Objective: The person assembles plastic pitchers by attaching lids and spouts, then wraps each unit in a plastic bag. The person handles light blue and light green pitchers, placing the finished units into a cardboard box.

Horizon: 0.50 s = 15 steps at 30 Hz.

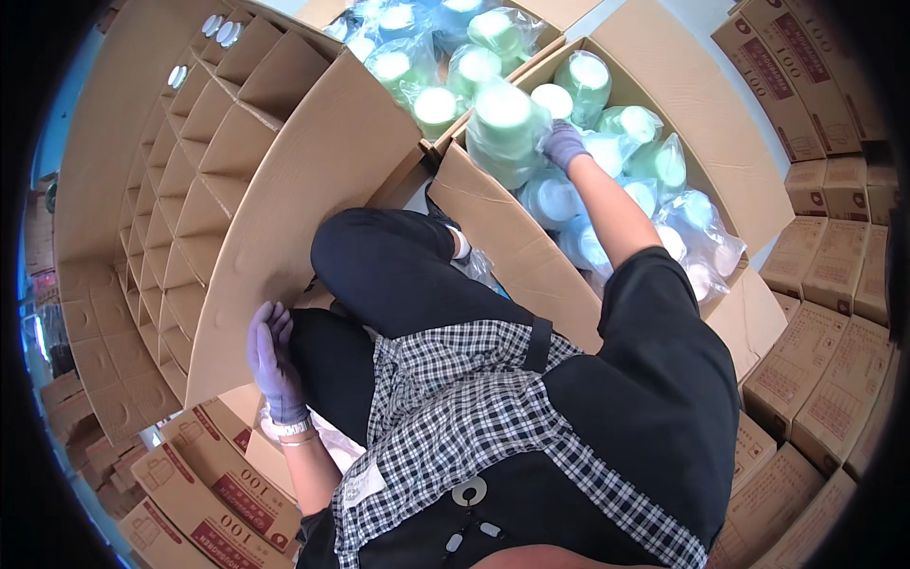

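My right hand (566, 144), in a purple-grey glove, reaches into an open carton (512, 213) at the upper right. Its fingers close on the side of a pale green cup-shaped container (507, 133) in a clear plastic bag, tilted above the others. Around it lie several bagged containers in pale green and blue, such as a blue one (553, 197). My left hand (273, 351), gloved alike, is open with its fingers stretched out beside the wall of a large divided carton (256, 247). Whether its palm presses on the cardboard is unclear.
Cardboard dividers (204, 175) form rows of cells in the left carton; a few white-topped items (227, 33) stand at its far end. Another carton of bagged containers (436, 104) adjoins at the back. Stacked boxes (815, 379) line the right, with printed cartons (223, 484) at lower left.
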Motion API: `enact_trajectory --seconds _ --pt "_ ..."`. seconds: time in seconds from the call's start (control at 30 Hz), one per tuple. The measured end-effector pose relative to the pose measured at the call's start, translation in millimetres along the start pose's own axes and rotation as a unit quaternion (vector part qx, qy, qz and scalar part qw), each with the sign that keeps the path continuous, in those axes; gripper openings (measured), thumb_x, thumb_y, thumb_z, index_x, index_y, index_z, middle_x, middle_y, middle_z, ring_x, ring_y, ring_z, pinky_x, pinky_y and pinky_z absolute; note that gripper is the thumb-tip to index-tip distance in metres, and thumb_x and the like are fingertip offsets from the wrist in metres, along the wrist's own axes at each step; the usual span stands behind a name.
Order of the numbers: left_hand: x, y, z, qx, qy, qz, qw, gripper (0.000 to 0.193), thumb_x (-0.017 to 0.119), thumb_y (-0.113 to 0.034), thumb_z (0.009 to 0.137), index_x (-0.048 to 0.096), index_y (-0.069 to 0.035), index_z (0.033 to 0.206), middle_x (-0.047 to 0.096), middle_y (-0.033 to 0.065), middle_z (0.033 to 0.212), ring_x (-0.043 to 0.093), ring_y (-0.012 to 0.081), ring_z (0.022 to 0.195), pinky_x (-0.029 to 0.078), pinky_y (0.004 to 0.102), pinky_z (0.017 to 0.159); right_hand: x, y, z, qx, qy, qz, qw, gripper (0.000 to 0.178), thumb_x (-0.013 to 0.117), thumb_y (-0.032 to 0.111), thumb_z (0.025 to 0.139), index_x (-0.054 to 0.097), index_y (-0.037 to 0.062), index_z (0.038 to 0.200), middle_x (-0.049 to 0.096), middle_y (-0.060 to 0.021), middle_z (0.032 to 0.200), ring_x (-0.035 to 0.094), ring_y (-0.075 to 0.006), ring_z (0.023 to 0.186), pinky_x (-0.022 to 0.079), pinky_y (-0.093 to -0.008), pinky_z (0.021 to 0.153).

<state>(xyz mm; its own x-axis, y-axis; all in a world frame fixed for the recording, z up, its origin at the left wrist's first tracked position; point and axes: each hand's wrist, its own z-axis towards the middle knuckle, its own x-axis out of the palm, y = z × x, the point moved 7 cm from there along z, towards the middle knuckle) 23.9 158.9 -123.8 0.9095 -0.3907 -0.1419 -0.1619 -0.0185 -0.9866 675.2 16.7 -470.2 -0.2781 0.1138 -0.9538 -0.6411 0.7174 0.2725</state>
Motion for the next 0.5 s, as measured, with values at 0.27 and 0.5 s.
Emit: enact_trajectory --seconds 0.27,0.5 --pt "-28.8 -30.6 -43.1 0.025 -0.044 0.144 0.988 0.042 0.046 -0.021 0.11 0.055 0.007 0.14 0.064 0.0195 0.133 0.062 0.027 0.123 0.047 0.0407 0.111 48.9 51.9 -53.1 -0.165 0.405 -0.1 0.894 0.035 0.071 0.031 0.078 0.082 0.0131 0.107 0.077 -0.0124 0.106 0.072 -0.0277 0.098 0.055 -0.042 0.089" --pt "-111.4 -36.8 -72.2 0.004 -0.169 0.135 0.976 0.041 0.048 -0.024 0.111 0.058 0.004 0.139 0.067 0.0181 0.131 0.063 0.0247 0.123 0.047 0.0398 0.111 -174.5 61.5 -7.4 -0.013 0.004 0.001 1.0 0.077 0.083 0.043 0.069 0.061 0.009 0.134 0.064 -0.0233 0.129 0.066 -0.0397 0.115 0.054 -0.0478 0.099"
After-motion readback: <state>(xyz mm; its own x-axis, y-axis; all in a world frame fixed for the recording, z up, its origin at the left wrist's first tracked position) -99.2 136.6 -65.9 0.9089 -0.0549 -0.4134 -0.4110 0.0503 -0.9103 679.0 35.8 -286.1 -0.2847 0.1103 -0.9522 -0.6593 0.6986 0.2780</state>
